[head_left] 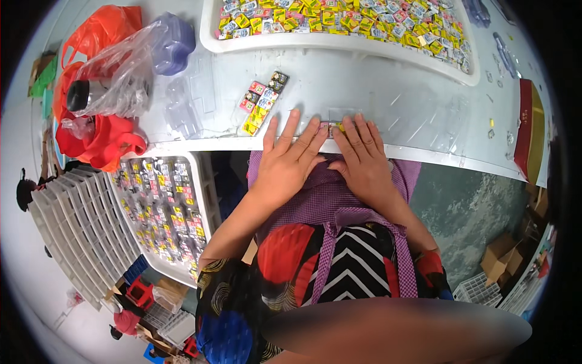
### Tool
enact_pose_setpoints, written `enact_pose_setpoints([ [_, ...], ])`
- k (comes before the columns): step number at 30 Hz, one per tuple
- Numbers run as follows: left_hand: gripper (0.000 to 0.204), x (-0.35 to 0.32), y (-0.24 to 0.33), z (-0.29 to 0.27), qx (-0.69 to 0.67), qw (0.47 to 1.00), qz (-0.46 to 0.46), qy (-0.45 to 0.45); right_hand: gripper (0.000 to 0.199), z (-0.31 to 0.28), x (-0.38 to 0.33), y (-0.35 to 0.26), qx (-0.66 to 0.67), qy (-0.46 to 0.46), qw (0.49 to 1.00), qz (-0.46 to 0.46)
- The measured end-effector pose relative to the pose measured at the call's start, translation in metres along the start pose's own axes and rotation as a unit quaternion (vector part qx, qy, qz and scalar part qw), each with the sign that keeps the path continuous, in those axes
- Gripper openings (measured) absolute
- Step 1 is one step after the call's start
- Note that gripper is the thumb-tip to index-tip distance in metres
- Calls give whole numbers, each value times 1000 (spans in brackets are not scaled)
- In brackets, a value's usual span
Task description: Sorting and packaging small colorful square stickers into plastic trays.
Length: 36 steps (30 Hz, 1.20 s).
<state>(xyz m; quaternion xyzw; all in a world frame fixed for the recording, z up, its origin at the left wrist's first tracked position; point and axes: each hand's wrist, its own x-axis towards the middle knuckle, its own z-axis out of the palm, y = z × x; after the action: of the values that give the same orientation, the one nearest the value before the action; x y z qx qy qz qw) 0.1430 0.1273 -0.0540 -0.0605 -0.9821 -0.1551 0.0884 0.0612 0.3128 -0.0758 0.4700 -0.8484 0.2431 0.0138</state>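
Note:
Both my hands lie at the near edge of the white table, palms down. My left hand (288, 161) is open, its fingers stretched and spread, the fingertips on the tabletop. Close beside it, my right hand (367, 161) is open too, with straight fingers. Between the two hands a short row of small printed boxes (331, 128) shows, pink, white and yellow; the fingers cover its ends. Something clear and plastic seems to lie around them, but its outline is faint. Left of my hands, a block of little boxes (262, 102) in yellow, white, pink and black lies at a slant.
A large white tub (339, 41) of loose small boxes stands at the far side. Clear plastic trays (182, 109), red bags (100, 136) and a dark-lidded bottle (91, 96) are left. A crate (197, 200) of packed boxes stands below left; a red-and-gold box (528, 130) sits right.

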Motion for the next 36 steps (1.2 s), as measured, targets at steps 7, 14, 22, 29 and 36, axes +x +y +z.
enact_pose_setpoints([
  [7, 49, 5, -6, -2, 5, 1000, 3, -3, 62, -1, 1, -1, 11, 11, 1000, 7],
  [14, 47, 9, -9, 0, 13, 1000, 20, -11, 64, 0, -1, -1, -12, -7, 1000, 5],
  [22, 39, 9, -6, 1, -25, 1000, -3, 1, 59, -3, 2, -1, 46, -2, 999, 14],
  [29, 30, 19, -3, -6, -80, 996, 1, 37, 55, -11, 6, 0, 74, -26, 997, 19],
  [36, 28, 15, -2, -5, -57, 997, 34, 31, 50, -7, 4, 2, 67, -26, 997, -5],
])
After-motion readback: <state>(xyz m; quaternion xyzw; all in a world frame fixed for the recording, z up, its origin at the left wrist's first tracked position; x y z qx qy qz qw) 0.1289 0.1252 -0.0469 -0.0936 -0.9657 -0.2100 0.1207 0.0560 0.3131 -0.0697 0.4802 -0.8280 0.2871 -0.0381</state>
